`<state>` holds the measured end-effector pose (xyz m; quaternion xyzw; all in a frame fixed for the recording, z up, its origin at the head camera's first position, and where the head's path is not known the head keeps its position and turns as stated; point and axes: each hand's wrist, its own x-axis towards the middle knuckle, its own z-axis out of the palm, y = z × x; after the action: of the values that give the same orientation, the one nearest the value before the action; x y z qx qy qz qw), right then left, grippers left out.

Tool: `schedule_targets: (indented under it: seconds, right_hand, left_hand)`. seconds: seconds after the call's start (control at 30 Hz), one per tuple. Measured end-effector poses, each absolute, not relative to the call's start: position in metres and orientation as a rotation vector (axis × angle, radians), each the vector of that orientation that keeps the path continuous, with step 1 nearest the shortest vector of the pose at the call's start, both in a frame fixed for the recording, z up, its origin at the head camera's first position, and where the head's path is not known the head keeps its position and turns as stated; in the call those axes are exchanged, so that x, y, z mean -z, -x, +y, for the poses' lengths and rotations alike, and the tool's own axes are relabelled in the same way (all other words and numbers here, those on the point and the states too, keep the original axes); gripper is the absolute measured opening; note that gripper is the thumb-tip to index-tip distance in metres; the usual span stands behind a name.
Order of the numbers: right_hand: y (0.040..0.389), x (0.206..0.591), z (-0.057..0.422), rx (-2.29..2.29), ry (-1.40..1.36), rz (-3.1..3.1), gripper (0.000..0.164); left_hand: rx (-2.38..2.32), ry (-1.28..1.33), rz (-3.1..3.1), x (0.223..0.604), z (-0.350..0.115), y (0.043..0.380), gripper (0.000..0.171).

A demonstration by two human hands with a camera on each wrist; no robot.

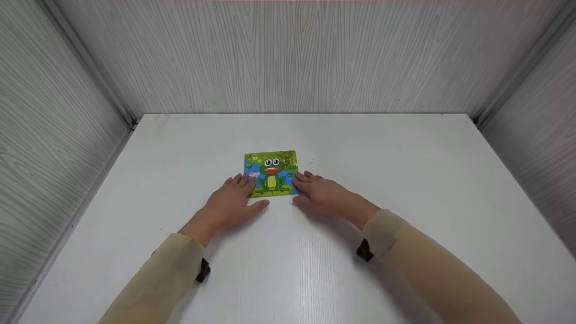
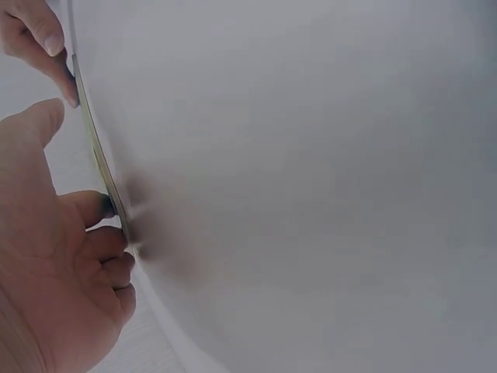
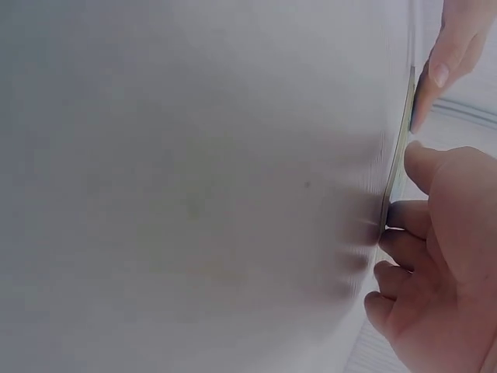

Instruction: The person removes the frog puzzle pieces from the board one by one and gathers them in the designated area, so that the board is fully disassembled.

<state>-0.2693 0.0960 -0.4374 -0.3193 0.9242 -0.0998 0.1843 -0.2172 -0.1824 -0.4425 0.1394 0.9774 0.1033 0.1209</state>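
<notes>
A flat, square picture board (image 1: 272,180) with a cartoon green frog on a blue and green background lies on the white table (image 1: 288,252). My left hand (image 1: 229,202) rests at its left side, fingertips over the lower left edge and thumb stretched toward the front. At the opposite side, my right hand (image 1: 325,194) touches the lower right edge with its fingers. Both wrist views show the thin board edge-on, as a narrow strip (image 2: 99,155) under the fingertips. Neither hand is wrapped around it.
Grey wood-grain panels (image 1: 288,54) stand along the back and both sides of the table. Beige sleeves (image 1: 162,274) cover the forearms, with a small dark device (image 1: 365,250) under each wrist.
</notes>
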Motion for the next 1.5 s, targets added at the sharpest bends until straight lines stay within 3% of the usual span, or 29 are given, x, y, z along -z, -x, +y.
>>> schedule_targets:
  seconds: [0.87,1.5]
  right_hand:
    - [0.217,0.432,0.162,0.281,0.915,2.625,0.068]
    - [0.180,0.434,0.194,0.345,0.974,2.630,0.070]
  left_hand:
    - [-0.298,-0.588,2.812,0.439,-0.134,0.186,0.086]
    - [-0.281,-0.738,2.764,0.438,-0.126,0.156,0.083]
